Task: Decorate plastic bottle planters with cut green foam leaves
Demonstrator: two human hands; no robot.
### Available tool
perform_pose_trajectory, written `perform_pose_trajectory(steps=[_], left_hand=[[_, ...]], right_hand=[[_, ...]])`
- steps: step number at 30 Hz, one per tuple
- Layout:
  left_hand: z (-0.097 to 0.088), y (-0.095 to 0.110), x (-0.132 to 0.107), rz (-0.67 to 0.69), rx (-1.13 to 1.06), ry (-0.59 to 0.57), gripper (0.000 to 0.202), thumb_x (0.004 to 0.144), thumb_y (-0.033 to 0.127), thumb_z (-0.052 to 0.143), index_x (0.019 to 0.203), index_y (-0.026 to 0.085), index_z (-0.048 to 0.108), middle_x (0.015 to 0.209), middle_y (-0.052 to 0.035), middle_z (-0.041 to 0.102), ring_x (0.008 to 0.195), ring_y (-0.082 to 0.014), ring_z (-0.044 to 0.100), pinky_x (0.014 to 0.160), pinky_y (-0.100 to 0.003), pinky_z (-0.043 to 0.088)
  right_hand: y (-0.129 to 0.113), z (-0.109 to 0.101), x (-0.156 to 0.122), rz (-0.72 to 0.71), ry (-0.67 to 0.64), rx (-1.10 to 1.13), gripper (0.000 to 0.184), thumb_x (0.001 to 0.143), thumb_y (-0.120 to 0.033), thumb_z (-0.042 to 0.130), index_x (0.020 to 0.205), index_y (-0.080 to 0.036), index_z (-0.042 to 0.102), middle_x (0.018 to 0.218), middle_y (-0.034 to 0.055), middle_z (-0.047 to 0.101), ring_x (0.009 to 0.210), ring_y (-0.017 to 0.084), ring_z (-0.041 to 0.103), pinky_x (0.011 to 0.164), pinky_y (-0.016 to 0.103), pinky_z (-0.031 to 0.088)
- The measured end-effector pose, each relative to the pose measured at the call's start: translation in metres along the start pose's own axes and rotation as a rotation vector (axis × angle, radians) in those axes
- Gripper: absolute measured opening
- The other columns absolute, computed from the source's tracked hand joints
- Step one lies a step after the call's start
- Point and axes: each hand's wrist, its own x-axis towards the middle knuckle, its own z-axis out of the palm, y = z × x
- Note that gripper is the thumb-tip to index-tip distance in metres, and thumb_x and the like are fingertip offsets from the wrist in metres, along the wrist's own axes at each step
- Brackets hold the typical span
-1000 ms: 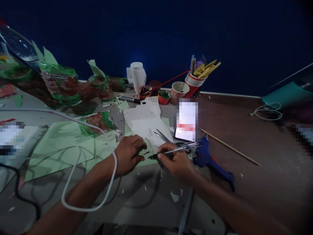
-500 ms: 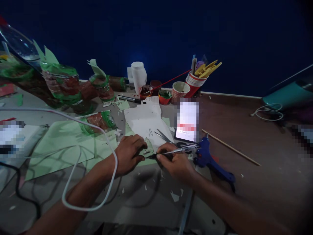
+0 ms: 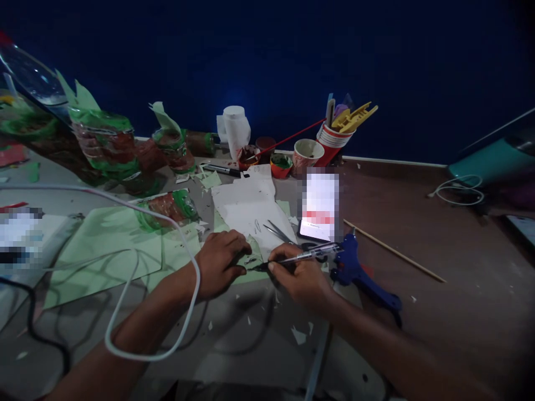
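Observation:
My right hand [image 3: 303, 281] grips a clear pen [image 3: 298, 257] with a dark tip, slanted down to the left. Its tip meets a light green paper [image 3: 254, 249] bearing small dark marks. On that paper rests my left hand [image 3: 219, 260], fingers spread and slightly bent, thumb close to the pen tip. Just beyond the hands, scissors [image 3: 280, 230] lie partly over a white paper sheet [image 3: 240, 203]; their dark handles are partly hidden behind my right hand. A blue glue gun [image 3: 355, 270] lies right of the pen.
A lit phone [image 3: 321, 209] stands behind the scissors. Painted cups [image 3: 308, 153] and a white wrapped bottle [image 3: 236, 131] line the wall. Green-and-brown bottle pieces [image 3: 169, 207] sit left. A white cable [image 3: 196, 301] loops over my left forearm. A wooden stick [image 3: 397, 253] lies right.

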Motion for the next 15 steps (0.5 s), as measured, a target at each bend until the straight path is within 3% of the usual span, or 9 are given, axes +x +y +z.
perform_pose_trajectory(steps=[9,15], left_hand=[[0.0000,-0.0007,-0.0001,-0.005,0.016,-0.007,0.030,0.071,0.017,0.061,0.101,0.021,0.058,0.110,-0.0077,0.059,0.103,-0.0259,0.054,0.087,-0.041,0.036],[0.0002,0.0011,0.0003,-0.004,0.007,0.012,0.029,0.071,0.017,0.060,0.100,0.021,0.057,0.109,-0.0069,0.059,0.104,-0.0255,0.054,0.085,-0.041,0.036]], right_hand=[[-0.0028,-0.0009,0.0005,-0.007,0.002,-0.020,0.008,0.072,-0.015,0.053,0.070,-0.020,0.059,0.066,-0.0011,0.059,0.064,0.015,0.055,0.061,0.026,0.041],[-0.0012,-0.0004,-0.0004,-0.044,-0.018,-0.113,0.007,0.074,-0.017,0.056,0.075,-0.021,0.061,0.074,0.0011,0.063,0.077,0.019,0.058,0.072,0.031,0.042]])
